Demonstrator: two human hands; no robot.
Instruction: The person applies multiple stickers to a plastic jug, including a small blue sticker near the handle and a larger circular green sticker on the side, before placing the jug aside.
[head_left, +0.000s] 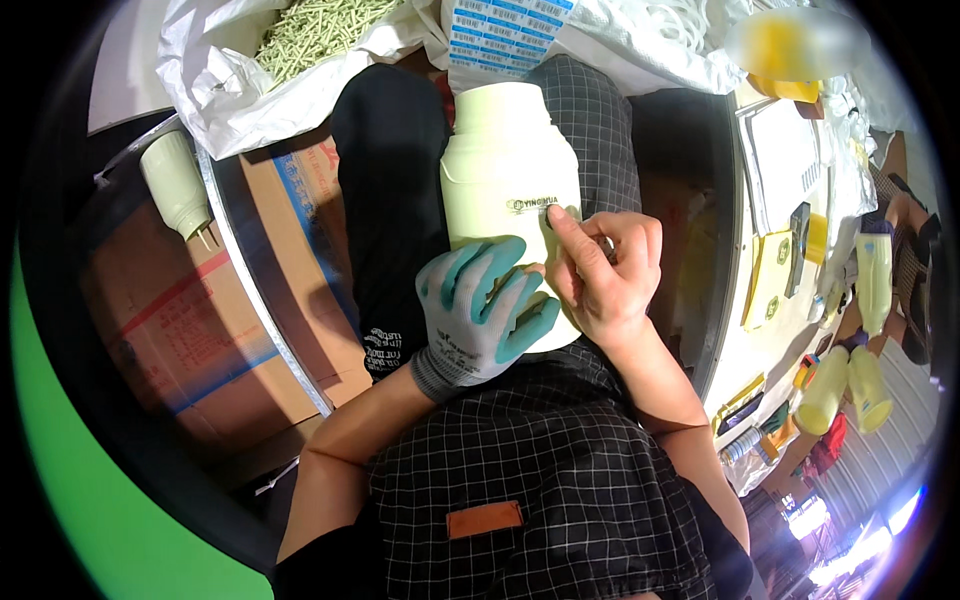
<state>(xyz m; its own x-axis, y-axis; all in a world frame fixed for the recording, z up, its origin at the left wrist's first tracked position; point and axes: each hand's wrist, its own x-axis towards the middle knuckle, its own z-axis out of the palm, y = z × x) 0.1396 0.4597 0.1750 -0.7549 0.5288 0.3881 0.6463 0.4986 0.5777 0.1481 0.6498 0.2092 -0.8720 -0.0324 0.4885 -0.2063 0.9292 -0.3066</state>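
A pale green thermos jug (508, 165) lies along my lap, its wide neck pointing away from me. Dark print marks its upper side. My left hand (478, 310), in a grey and teal work glove, is closed over the jug's lower part with bent fingers. Bare, my right hand (612, 275) rests at the jug's right side. One of its digits reaches out and its tip touches the print. The other fingers are curled in, and whatever they may hold is hidden.
A white sack (215, 85) of pale green sticks stands far left, beside a sheet of blue labels (505, 35). Cardboard boxes (170, 330) lie left, with a smaller pale green bottle (175, 180). The right-hand worktop (745, 300) carries papers, yellow cards and tools.
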